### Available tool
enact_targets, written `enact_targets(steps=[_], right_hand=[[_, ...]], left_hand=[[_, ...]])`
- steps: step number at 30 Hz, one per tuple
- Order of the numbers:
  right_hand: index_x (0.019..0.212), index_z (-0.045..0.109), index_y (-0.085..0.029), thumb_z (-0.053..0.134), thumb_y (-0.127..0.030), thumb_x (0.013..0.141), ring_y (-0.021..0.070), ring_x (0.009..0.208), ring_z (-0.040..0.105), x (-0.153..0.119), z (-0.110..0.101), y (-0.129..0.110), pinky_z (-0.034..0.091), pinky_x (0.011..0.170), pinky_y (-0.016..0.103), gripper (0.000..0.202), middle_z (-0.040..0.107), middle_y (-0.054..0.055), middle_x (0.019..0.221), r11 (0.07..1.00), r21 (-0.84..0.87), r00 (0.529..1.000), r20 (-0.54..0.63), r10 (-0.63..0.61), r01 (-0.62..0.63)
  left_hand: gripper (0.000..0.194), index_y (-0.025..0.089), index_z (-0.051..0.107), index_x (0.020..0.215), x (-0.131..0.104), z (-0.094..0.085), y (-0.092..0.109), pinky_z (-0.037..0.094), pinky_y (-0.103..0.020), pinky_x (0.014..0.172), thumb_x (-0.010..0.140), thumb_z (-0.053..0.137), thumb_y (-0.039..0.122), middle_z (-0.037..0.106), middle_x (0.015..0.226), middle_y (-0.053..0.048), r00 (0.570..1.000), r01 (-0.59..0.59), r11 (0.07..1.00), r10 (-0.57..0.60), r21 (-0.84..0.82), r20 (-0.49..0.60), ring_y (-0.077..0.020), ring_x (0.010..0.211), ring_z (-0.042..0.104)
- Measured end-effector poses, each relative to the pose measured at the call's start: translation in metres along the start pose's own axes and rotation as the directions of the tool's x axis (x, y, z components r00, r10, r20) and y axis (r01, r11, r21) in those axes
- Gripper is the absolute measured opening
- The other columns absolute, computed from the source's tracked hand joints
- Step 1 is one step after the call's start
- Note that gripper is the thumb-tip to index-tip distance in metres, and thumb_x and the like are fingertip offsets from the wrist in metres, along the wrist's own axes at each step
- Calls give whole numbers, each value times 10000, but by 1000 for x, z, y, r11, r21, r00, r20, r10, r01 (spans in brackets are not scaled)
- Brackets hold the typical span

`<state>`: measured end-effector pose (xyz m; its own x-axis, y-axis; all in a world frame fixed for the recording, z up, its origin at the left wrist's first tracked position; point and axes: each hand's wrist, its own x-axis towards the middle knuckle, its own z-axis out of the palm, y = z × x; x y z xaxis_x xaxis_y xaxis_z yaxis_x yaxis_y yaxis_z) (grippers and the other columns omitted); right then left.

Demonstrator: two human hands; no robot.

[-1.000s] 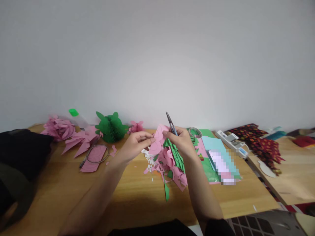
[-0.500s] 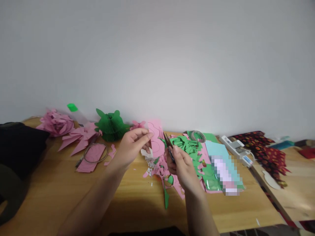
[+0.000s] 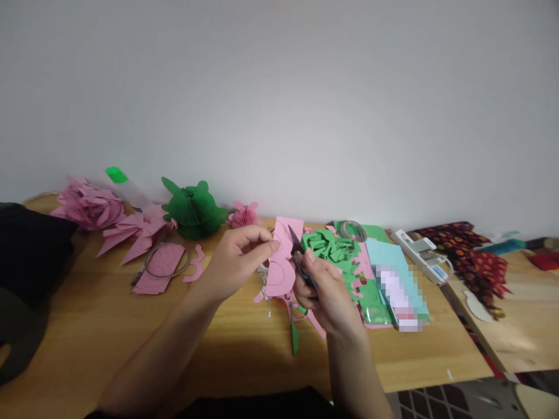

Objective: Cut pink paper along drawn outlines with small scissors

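Note:
My left hand (image 3: pixel 240 256) pinches the left edge of a pink paper sheet (image 3: pixel 282 273) that has curved outlines drawn on it. In my right hand (image 3: pixel 323 288) is a pair of scissors (image 3: pixel 299 245), its dark blades pointing up and to the left beside the sheet's right edge. The scissor handles are mostly covered by my fingers. Under and behind the sheet lies a heap of green paper scraps (image 3: pixel 332 249), with pink scraps (image 3: pixel 317 326) nearer to me.
A green honeycomb paper figure (image 3: pixel 196 212) and a smaller pink one (image 3: pixel 243 215) stand by the wall. Left are folded pink paper pieces (image 3: pixel 94 203) and a metal ring (image 3: pixel 151 269) over pink sheets. Rightward lie a tape roll (image 3: pixel 353 231), light-blue paper (image 3: pixel 386 256) and a power strip (image 3: pixel 421 256).
The pink sheet has come lower and now faces me more squarely, hiding more of the scraps. My right hand stays by its right edge with the scissors. The view has shifted slightly.

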<state>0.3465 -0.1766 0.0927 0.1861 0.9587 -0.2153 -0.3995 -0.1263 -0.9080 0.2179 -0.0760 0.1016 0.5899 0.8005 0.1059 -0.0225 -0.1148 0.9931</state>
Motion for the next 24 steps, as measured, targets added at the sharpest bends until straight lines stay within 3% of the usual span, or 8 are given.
enact_targets(steps=[8,14,24], right_hand=[[670,537,-184,676,-576,792,25,369,98,-6,-1,3,77,325,164,433,270,-124,432,995,103,999,50,8,-13],[705,585,-171,665,-584,798,24,360,93,-8,-5,2,59,320,164,431,267,-125,424,992,117,995,92,39,-50],[699,568,-159,656,-568,814,23,365,95,-6,-3,0,62,317,159,434,264,-130,417,995,101,995,99,13,-23]], left_hand=[[211,210,535,547,0,0,2,427,-271,557,710,590,332,524,571,15,1000,8,1000,-9,22,16,-136,573,480],[213,200,526,521,1,-2,2,393,-243,531,713,607,244,480,540,36,995,-22,997,29,-71,100,-106,532,439],[176,156,581,572,2,-3,0,372,-192,546,743,624,154,519,587,43,986,-52,984,78,-171,150,-75,577,461]])
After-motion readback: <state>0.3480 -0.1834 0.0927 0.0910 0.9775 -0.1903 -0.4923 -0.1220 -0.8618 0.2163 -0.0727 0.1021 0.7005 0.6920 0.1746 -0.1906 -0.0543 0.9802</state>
